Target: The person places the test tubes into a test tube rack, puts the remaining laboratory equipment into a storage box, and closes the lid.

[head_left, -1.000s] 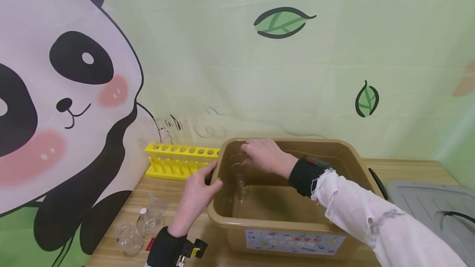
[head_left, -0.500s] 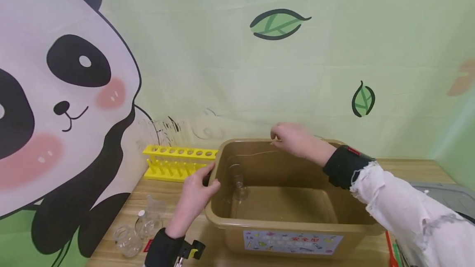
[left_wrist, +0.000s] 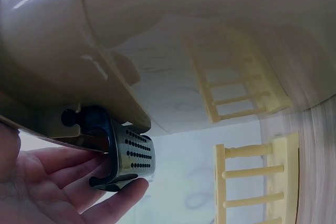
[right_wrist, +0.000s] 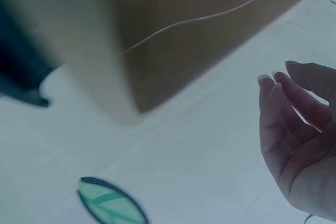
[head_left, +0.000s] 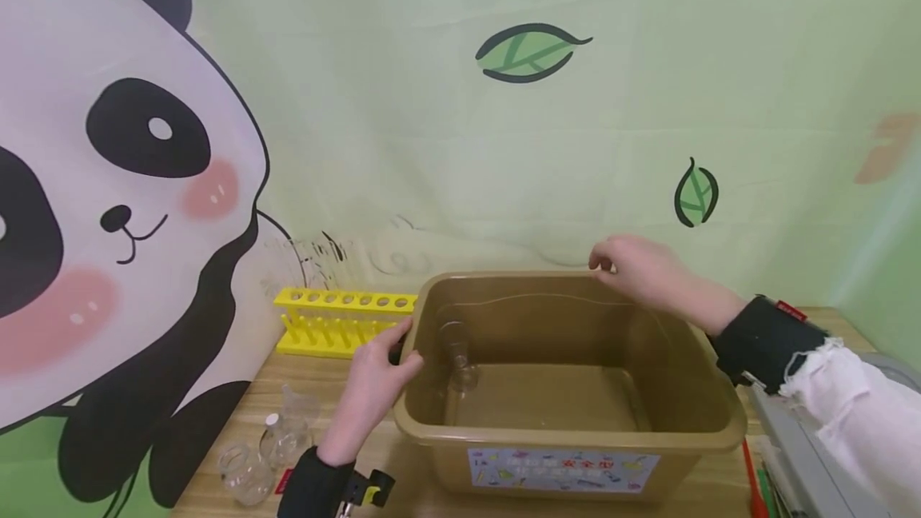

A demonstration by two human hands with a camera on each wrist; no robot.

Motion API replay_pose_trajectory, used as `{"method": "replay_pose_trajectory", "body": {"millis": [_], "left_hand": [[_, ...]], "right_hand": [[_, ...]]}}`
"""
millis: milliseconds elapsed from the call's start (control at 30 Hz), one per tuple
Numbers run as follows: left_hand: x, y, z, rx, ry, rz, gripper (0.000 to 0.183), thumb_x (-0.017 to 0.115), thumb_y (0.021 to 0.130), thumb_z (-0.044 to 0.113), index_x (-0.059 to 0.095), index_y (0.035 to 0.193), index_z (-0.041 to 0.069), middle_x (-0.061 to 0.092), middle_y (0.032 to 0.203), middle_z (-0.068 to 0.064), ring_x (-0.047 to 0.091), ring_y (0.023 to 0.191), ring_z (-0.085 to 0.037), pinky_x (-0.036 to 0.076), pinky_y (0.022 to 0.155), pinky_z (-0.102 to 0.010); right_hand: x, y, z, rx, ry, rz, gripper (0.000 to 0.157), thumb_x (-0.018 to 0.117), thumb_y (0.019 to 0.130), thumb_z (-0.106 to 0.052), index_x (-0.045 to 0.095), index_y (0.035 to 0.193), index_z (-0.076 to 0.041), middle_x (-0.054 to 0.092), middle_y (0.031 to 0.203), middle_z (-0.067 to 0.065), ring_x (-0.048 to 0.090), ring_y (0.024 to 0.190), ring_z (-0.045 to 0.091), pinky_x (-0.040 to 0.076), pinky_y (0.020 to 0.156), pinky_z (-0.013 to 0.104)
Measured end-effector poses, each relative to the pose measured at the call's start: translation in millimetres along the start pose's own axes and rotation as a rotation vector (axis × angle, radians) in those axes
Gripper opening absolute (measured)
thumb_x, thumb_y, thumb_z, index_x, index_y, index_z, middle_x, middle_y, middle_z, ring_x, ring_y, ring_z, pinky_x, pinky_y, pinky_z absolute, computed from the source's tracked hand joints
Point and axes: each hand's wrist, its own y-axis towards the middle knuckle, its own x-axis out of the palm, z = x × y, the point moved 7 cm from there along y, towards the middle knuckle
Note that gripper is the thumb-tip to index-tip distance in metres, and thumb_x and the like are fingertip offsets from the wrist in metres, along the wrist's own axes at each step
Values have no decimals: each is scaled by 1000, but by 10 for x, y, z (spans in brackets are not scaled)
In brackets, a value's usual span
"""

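A brown plastic storage box (head_left: 572, 442) with a printed label stands on the table. At its left end my left hand (head_left: 374, 382) holds the side, thumb near the rim and fingers around the black perforated handle (left_wrist: 134, 153). My right hand (head_left: 643, 270) hovers around the back rim's right part; its fingers are loosely curled and hold nothing visible. Inside the box, a clear vessel (head_left: 458, 346) is in the left back corner, its outline faint. Left of the box are a clear jar (head_left: 246, 476), a clear flask with a white cap (head_left: 282, 440) and a clear funnel-shaped piece (head_left: 298, 404).
A yellow test tube rack (head_left: 338, 326) stands behind my left hand, beside the box. At the right lie a grey lid (head_left: 813, 442) and a red stick-like tool (head_left: 754, 478). Behind everything hangs a green cloth (head_left: 403, 142) with panda and leaf drawings.
My right hand has come up out of the box's left back part and moved right along the back rim. My left hand stays at the left rim. The clear vessel remains inside.
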Motion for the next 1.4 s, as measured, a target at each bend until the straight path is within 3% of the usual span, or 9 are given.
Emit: {"method": "replay_pose_trajectory", "body": {"millis": [233,500,567,700,833,1100,1267,1400], "left_hand": [[8,-5,-15,-16,-6,-4,49,59,81,7,47,127,-4,55,115,-20,55,95,-25,47,81,-41],[-4,-12,-18,-22,-1,1,51,60,80,7,47,128,-4,55,116,-20,55,95,-24,47,80,-39],[-6,-14,-17,-19,1,2,51,60,80,7,47,128,-4,55,117,-20,55,95,-24,48,80,-39],[-5,-18,-14,-12,9,0,51,60,80,8,47,128,-4,55,117,-20,55,95,-23,48,79,-38],[-3,-14,-13,-10,17,-2,51,60,81,8,47,128,-3,55,116,-19,55,94,-23,48,79,-37],[-27,7,13,67,59,18,46,62,81,9,51,124,-5,57,112,-18,56,94,-25,48,78,-39],[-67,-7,31,103,82,25,41,63,84,16,55,120,-3,56,115,-17,51,106,-27,43,87,-43],[-161,-27,17,100,95,23,36,61,87,21,59,117,0,58,113,-14,52,105,-27,43,86,-45]], "right_hand": [[-72,-260,344,122,43,9,19,61,82,-6,60,95,8,58,80,11,55,75,27,46,65,42],[154,-530,684,280,129,-69,58,59,88,-28,42,110,23,54,92,30,54,83,39,46,69,48],[221,-570,723,286,147,-80,56,56,89,-29,42,108,23,54,86,26,54,76,34,46,65,45],[317,-611,761,283,170,-76,39,51,93,-19,43,103,18,54,77,15,53,67,24,47,58,39],[360,-627,769,276,172,-52,29,49,92,-9,42,105,16,54,79,16,55,67,24,48,55,38],[349,-643,776,269,103,28,28,49,88,-4,46,108,15,57,81,19,53,66,25,46,57,41],[358,-645,777,271,104,37,28,49,87,-3,46,108,16,56,80,19,52,64,25,46,56,40],[363,-641,772,273,110,40,28,49,87,-2,46,108,16,56,79,19,52,64,25,46,56,41]]}}
